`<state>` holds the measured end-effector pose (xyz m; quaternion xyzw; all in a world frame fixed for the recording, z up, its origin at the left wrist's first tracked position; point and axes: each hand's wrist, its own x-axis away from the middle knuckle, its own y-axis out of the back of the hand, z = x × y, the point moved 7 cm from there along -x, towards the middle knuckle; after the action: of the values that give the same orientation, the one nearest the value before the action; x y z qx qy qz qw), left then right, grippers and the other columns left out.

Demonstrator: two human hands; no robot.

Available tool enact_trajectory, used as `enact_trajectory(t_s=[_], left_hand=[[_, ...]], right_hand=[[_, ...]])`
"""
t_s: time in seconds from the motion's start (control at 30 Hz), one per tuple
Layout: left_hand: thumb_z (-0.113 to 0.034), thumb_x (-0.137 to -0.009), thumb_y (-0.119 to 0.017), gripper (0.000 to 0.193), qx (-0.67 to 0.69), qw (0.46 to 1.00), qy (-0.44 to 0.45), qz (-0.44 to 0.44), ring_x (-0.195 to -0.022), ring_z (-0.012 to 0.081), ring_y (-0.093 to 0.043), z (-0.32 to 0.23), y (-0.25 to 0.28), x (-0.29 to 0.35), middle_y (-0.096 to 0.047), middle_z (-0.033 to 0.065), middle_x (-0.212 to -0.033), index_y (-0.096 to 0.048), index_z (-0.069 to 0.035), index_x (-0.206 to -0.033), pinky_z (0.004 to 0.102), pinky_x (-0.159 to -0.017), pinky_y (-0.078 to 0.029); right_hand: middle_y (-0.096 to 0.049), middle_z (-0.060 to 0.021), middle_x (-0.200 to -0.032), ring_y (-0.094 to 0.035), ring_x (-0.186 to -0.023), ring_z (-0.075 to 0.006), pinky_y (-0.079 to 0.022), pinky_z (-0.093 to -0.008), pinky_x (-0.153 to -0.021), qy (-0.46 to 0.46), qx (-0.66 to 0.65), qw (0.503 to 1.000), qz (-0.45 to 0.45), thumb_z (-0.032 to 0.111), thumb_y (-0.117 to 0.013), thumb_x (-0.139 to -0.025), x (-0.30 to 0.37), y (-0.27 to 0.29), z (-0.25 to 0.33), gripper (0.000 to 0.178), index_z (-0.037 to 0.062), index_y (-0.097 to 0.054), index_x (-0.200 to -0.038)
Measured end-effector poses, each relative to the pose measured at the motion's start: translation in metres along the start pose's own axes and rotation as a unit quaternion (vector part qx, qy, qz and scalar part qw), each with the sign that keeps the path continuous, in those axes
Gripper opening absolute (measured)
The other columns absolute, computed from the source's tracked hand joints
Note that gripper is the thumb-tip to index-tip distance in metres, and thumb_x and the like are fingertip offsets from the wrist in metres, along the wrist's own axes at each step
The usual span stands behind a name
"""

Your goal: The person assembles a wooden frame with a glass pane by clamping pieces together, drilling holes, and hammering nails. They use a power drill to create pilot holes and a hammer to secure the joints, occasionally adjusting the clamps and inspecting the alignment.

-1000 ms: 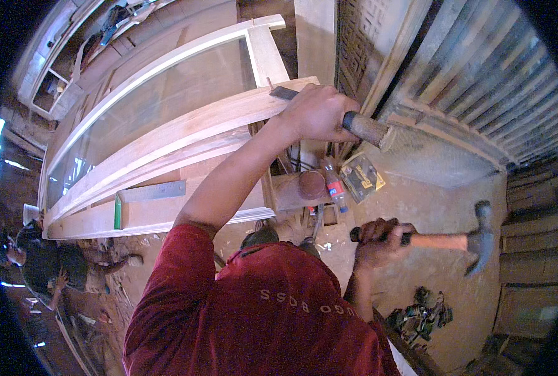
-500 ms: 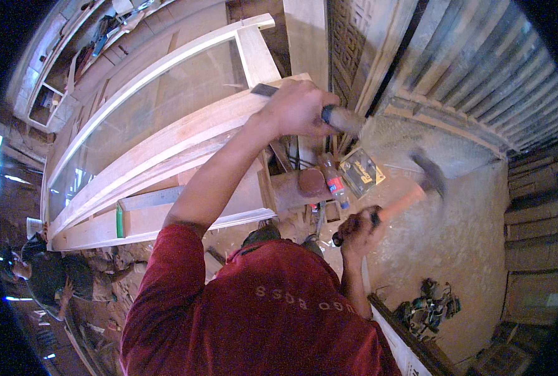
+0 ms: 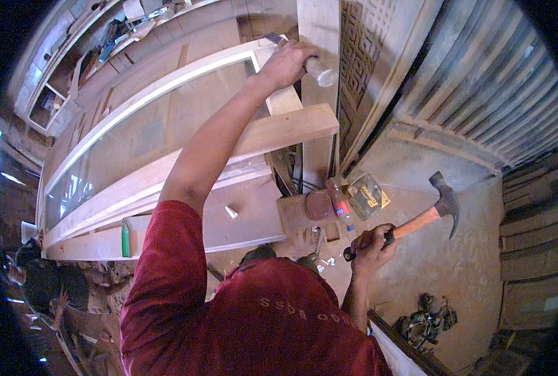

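Note:
My left hand (image 3: pixel 287 62) is closed round a chisel (image 3: pixel 320 71), its pale handle end sticking out to the right and its dark blade to the left. It is at the far right corner of a wooden frame (image 3: pixel 263 47) with a glass pane (image 3: pixel 160 113). Whether the blade touches the wood I cannot tell. Off to the right, my right hand (image 3: pixel 371 245) grips a claw hammer (image 3: pixel 422 220) by its orange and black handle, the metal head pointing away from me. A thick wooden beam (image 3: pixel 291 127) crosses the near side of the frame.
A plastic bottle (image 3: pixel 340 203), a brown round container (image 3: pixel 318 205) and a black-and-yellow box (image 3: pixel 368 195) stand beyond my right hand. Tangled machine parts (image 3: pixel 424 319) lie on the floor at right. Corrugated sheeting (image 3: pixel 479 81) rises behind. Another person (image 3: pixel 56 288) is at far left.
My left hand has carried the chisel away from me, from the beam's end to the frame's far corner. The hammer, blurred before, now shows sharply, a little farther right and nearer to me.

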<state>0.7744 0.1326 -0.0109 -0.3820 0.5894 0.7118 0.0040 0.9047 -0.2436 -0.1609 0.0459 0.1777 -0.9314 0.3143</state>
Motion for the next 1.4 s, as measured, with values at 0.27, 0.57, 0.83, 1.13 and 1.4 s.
enact_trajectory(t_s=[0.27, 0.57, 0.83, 1.13, 1.4], left_hand=[[0.009, -0.067, -0.06, 0.045, 0.108, 0.994, 0.016, 0.021, -0.1, 0.0408, -0.061, 0.052, -0.05, -0.004, -0.066, 0.0218, -0.101, -0.061, -0.004, -0.11, 0.0464, -0.089, -0.049], [-0.001, -0.072, -0.065, 0.039, 0.147, 0.985, 0.086, 0.008, -0.096, 0.0401, -0.062, 0.066, -0.029, -0.007, -0.066, 0.0212, -0.098, -0.059, -0.008, -0.111, 0.048, -0.083, -0.05], [-0.006, -0.074, -0.066, 0.049, 0.147, 0.98, 0.124, 0.046, -0.101, 0.0396, -0.062, 0.076, -0.026, -0.01, -0.066, 0.0206, -0.103, -0.055, -0.015, -0.12, 0.0493, -0.085, -0.05], [-0.007, -0.074, -0.067, 0.041, 0.144, 0.984, 0.1, 0.009, -0.099, 0.0393, -0.062, 0.076, -0.042, -0.014, -0.067, 0.0197, -0.1, -0.058, -0.014, -0.114, 0.0489, -0.084, -0.05], [-0.007, -0.074, -0.066, 0.033, 0.116, 0.986, 0.118, 0.015, -0.097, 0.0378, -0.063, 0.075, -0.03, -0.007, -0.067, 0.0169, -0.1, -0.06, -0.01, -0.106, 0.0484, -0.083, -0.05]], right_hand=[[-0.039, 0.0013, -0.053, -0.038, -0.037, -0.0069, -0.032, -0.0236, -0.033, -0.014, 0.048, 0.998, 0.05, 0.031, -0.057, -0.095, 0.004, -0.048, -0.001, 0.029, 0.0056, -0.042, -0.093], [-0.037, 0.0012, -0.054, -0.035, -0.038, -0.0071, -0.03, -0.0247, -0.033, 0.022, -0.028, 0.999, 0.013, 0.024, -0.055, -0.096, -0.021, -0.121, 0.022, 0.02, 0.0072, -0.044, -0.093], [-0.05, -0.0034, -0.071, -0.048, -0.06, -0.0138, -0.042, -0.0295, -0.056, -0.041, 0.041, 0.997, 0.048, 0.026, -0.05, -0.097, -0.042, -0.244, 0.006, 0.022, 0.0038, -0.047, -0.094], [-0.039, -0.0008, -0.063, -0.043, -0.045, -0.0132, -0.041, -0.0302, -0.038, -0.068, -0.271, 0.96, -0.006, 0.015, -0.043, -0.099, -0.045, -0.267, 0.046, 0.009, 0.0107, -0.037, -0.094], [-0.041, -0.0028, -0.066, -0.045, -0.048, -0.0131, -0.042, -0.0323, -0.038, -0.094, -0.237, 0.966, 0.033, 0.008, -0.042, -0.096, -0.037, -0.29, 0.025, 0.007, 0.0085, -0.035, -0.092]])
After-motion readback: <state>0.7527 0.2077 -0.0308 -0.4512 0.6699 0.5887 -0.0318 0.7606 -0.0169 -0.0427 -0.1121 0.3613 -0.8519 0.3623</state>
